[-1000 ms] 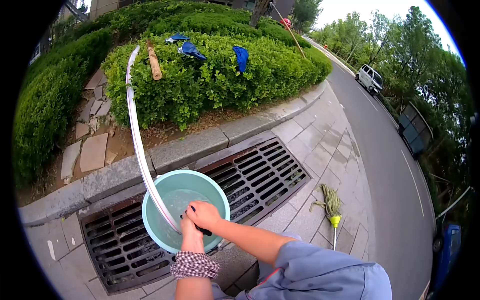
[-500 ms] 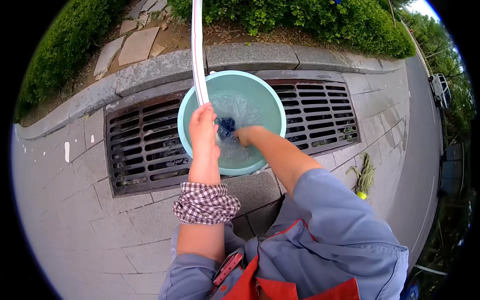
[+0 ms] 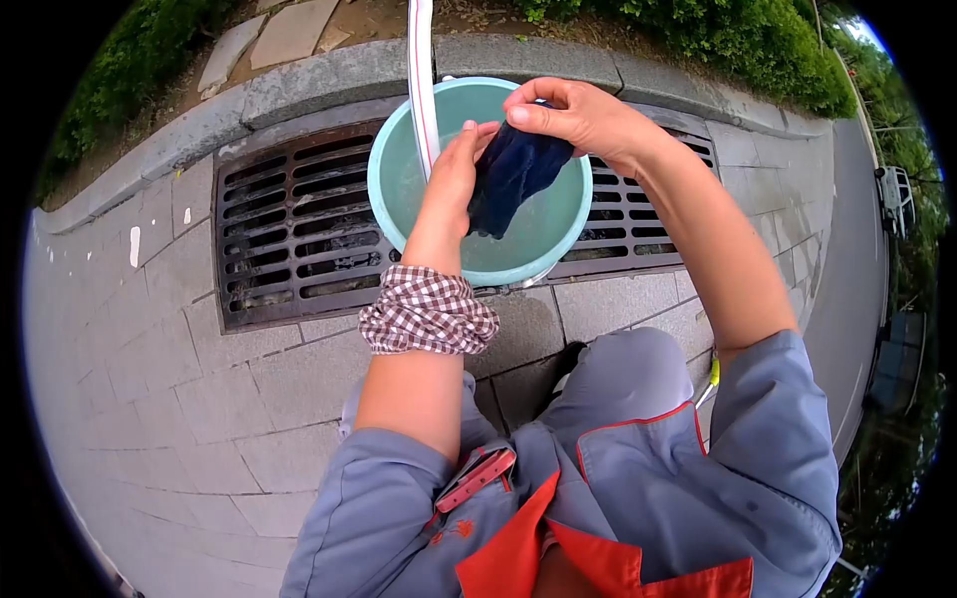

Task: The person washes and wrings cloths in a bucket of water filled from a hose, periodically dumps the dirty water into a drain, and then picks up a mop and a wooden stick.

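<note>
Dark blue cloth (image 3: pixel 518 179) hangs bunched between the two hands, its lower edge drooping over the inside of the basin. The right hand (image 3: pixel 578 115) pinches it at the top, thumb in front and fingers curled over. The left hand (image 3: pixel 449 184) is raised against the cloth's left side, fingers running behind it; how firmly they close cannot be told. The hands are near each other, with the cloth filling the gap.

A checked band (image 3: pixel 429 309) wraps the left forearm. Just beyond the left hand, a white hose (image 3: pixel 422 80) with red stripes slopes down into the pale green basin (image 3: pixel 498 276); the left hand and wrist stand in front of its lower end. The basin holds water and sits on a metal drain grate (image 3: pixel 295 211), hiding the grate's middle. Cloth and hands block part of the view into the basin.

Behind the grate runs a stone kerb (image 3: pixel 339 85), with green shrubs (image 3: pixel 763 55) and flat slabs (image 3: pixel 289 35) past it. Grey paving (image 3: pixel 199 419) spreads on the near side. A dark shoe (image 3: pixel 564 369) shows below the basin, beside a bent knee (image 3: pixel 633 369). Farther right, a yellow-green fitting (image 3: pixel 713 371) pokes out beside the right sleeve (image 3: pixel 778 439); the road (image 3: pixel 852 249) and a white vehicle (image 3: pixel 897 199) lie well beyond.
</note>
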A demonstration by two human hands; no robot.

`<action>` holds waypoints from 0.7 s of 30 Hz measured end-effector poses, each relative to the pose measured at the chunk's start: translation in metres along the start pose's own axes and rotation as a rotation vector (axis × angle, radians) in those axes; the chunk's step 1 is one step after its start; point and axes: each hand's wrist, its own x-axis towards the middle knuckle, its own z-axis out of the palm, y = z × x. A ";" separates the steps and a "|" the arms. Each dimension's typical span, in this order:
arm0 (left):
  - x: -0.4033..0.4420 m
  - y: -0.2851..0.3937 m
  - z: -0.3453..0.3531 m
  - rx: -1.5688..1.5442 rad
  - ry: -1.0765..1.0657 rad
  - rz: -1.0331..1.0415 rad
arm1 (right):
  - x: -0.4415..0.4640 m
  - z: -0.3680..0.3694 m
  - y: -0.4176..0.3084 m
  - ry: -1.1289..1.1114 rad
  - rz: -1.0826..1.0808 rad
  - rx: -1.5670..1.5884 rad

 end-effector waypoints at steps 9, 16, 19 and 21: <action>0.006 -0.021 -0.031 0.088 0.350 -0.049 | 0.081 0.033 0.118 0.210 0.175 -0.115; -0.003 -0.016 -0.037 -0.009 0.381 -0.147 | 0.120 0.112 0.224 -0.037 0.307 -0.919; -0.004 -0.027 -0.037 -0.051 0.394 -0.248 | 0.104 0.103 0.182 -0.390 0.567 -0.508; -0.003 -0.033 -0.031 -0.097 0.479 -0.335 | 0.090 0.089 0.149 -0.224 0.516 -0.163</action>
